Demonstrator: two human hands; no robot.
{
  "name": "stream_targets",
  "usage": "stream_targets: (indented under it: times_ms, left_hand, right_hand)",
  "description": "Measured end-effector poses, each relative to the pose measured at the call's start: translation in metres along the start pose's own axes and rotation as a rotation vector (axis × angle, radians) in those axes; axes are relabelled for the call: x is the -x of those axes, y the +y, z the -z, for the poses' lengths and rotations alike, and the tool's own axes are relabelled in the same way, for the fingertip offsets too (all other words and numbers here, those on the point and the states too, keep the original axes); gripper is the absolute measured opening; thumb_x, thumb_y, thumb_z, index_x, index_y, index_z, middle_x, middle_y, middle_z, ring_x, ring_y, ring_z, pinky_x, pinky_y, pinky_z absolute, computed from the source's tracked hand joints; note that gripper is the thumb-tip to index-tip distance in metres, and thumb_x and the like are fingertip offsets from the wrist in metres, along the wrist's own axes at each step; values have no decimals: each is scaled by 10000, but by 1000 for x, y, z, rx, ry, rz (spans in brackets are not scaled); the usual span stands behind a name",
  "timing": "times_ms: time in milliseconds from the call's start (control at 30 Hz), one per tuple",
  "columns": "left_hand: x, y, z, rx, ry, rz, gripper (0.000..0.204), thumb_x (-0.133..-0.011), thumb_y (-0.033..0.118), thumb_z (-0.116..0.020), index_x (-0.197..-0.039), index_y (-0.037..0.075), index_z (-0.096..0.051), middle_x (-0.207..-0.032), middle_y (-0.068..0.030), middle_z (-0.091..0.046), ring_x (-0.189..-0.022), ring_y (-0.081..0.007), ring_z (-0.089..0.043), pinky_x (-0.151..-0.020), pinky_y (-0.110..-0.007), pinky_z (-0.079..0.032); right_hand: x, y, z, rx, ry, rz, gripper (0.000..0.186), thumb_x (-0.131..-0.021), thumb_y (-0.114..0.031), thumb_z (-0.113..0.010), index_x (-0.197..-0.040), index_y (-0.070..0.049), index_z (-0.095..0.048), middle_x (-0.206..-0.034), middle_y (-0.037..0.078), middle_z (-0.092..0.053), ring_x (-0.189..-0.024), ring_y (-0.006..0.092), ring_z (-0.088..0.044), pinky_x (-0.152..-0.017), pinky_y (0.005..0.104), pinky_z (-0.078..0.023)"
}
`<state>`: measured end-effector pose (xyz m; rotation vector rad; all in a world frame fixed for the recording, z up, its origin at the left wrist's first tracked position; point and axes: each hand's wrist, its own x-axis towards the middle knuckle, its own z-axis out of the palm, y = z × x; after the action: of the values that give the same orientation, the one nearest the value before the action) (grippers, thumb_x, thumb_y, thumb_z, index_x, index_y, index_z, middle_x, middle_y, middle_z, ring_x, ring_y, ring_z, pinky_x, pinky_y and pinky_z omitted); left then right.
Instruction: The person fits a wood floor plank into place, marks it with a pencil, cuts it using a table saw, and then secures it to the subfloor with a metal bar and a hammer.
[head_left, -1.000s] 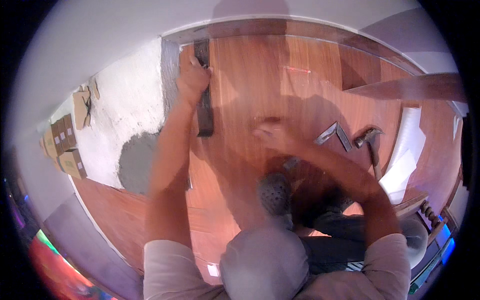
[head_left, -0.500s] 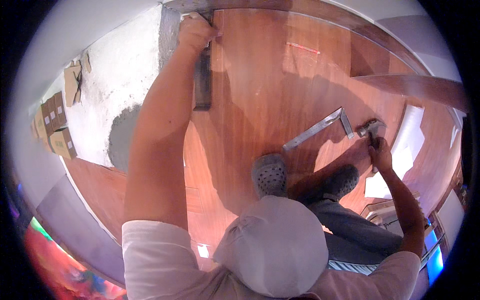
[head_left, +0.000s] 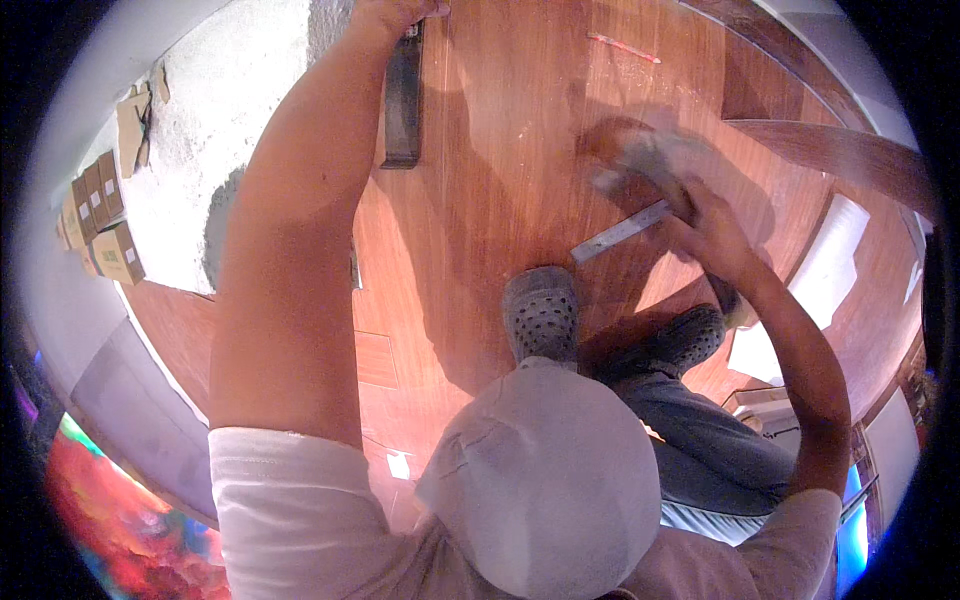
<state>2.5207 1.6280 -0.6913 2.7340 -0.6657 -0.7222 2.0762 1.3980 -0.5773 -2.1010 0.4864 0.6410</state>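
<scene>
My left hand [head_left: 396, 16] reaches to the top edge of the view, gripping the upper end of a dark metal bar [head_left: 403, 105] that lies along the edge of the wood-look floor planks [head_left: 500, 130]. My right hand [head_left: 712, 228] holds a hammer [head_left: 652, 165] by its handle, raised and blurred by motion. Below it a metal square [head_left: 612, 236] rests on the planks, partly hidden by the hammer and hand. A thin red stick [head_left: 624, 46] lies farther up on the floor.
Bare white subfloor [head_left: 242, 90] with grey mortar borders the planks at left, with cardboard scraps [head_left: 135, 125] and boxes [head_left: 115, 255]. At right are white foam sheet [head_left: 830, 255] and a curved plank [head_left: 820, 160]. My legs and clogs [head_left: 540, 310] occupy the lower middle.
My right hand took hold of the hammer and has lifted it up and leftward over the metal square. My left hand and the bar now appear higher in the view, as the whole scene has shifted.
</scene>
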Motion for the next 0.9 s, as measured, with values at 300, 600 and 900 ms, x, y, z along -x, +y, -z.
stream_targets:
  times_ms: [300,600,900]
  left_hand:
    - [-16,11,-5,-102,-14,102,426,-825,382,-827,-728,-24,-742,-656,-147,-714,-629,-242,-719,-661,-410,-582]
    - [18,26,19,-22,-117,125,427,-849,399,-818,-789,-20,-764,-715,-175,-734,-748,-275,-744,-737,-432,-574]
    - [6,12,-7,-312,65,-9,738,-734,650,-822,-997,-38,-775,-1102,-223,-749,-1093,-384,-713,-1001,-444,-542]
  right_hand:
    - [-181,-136,-90,182,-30,360,487,-941,-235,-663,-1315,46,-528,-1076,301,-689,-1048,457,-677,-881,517,-541]
    - [-183,-137,-115,166,-13,486,375,-957,-209,-640,-1208,66,-593,-1084,309,-690,-1021,471,-683,-908,533,-546]
    - [-137,-131,-106,99,5,322,416,-960,-267,-657,-1265,4,-574,-1130,284,-681,-1007,501,-674,-904,534,-546]
